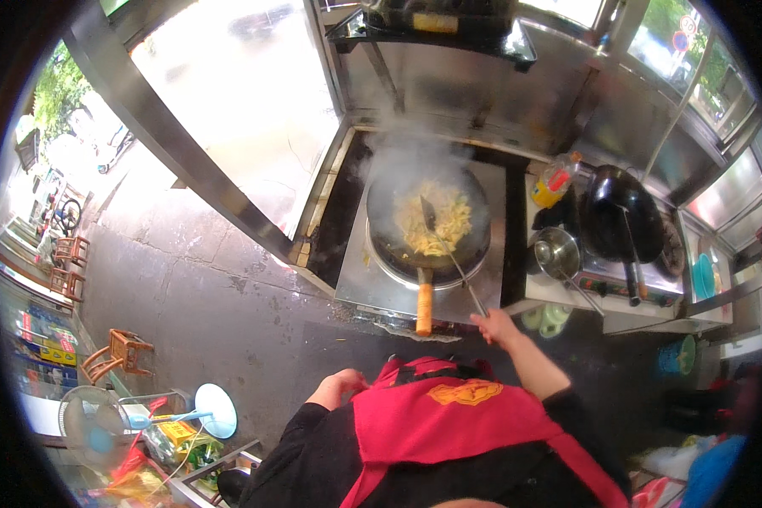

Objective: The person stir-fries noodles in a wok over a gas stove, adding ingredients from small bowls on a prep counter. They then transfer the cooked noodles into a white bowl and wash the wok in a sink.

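My right hand (496,327) grips the end of a long metal wok spatula (451,254), whose dark head rests in sliced, yellowish food (441,219). The food lies in a dark wok (384,244) on the stove (359,273), and steam rises from its far side. The wok's wooden handle (424,305) points towards me, with neither hand on it. My left hand (343,385) is low at the side of my red apron (457,419). Its fingertips are hidden against the cloth, so I cannot tell whether it holds anything.
Right of the stove are a metal ladle or pot (557,251), an oil bottle (554,181) and a second wok (622,216) on a gas burner (657,292). A shelf (432,41) hangs above the back. Behind my left side are a fan (95,422) and a wooden stool (124,352).
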`<action>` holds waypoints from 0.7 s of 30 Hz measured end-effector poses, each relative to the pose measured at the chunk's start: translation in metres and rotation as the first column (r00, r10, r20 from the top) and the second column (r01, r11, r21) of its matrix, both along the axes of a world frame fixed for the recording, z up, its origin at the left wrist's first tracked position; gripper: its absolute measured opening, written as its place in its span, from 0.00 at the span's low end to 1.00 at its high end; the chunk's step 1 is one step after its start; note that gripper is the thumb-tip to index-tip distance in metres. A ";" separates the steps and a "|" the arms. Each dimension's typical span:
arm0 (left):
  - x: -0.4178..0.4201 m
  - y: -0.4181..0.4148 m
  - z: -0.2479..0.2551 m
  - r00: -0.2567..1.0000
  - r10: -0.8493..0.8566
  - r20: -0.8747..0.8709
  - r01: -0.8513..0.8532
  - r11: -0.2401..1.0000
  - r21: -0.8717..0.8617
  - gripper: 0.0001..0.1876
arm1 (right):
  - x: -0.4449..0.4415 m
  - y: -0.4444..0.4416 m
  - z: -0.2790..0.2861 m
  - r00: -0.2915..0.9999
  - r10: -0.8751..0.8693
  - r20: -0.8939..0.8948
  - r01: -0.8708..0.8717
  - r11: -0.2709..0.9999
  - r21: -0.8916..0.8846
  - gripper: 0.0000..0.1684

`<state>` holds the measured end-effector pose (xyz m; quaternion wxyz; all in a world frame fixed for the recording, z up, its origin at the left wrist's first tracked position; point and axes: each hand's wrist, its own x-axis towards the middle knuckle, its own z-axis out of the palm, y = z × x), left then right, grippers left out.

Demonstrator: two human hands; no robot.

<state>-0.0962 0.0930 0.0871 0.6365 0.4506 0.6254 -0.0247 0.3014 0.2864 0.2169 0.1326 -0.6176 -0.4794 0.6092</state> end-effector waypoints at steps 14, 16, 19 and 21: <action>0.009 -0.030 -0.006 0.610 0.792 0.020 -0.694 0.546 -0.469 0.37 | -0.030 0.046 0.079 0.978 0.201 -0.060 -0.209 0.956 -0.207 0.19; 0.018 -0.028 -0.026 0.807 0.590 0.013 -0.557 0.769 -0.312 0.36 | -0.042 0.058 0.061 0.971 0.232 -0.059 -0.239 0.953 -0.186 0.21; 0.020 -0.011 -0.041 0.968 0.166 -0.189 -0.188 0.976 -0.106 0.36 | -0.058 0.079 0.026 0.965 0.199 0.172 -0.188 0.979 -0.082 0.17; 0.003 -0.003 -0.018 0.903 0.082 -0.423 -0.070 0.997 0.043 0.37 | -0.064 0.085 0.028 0.916 0.264 0.303 -0.276 0.961 -0.004 0.19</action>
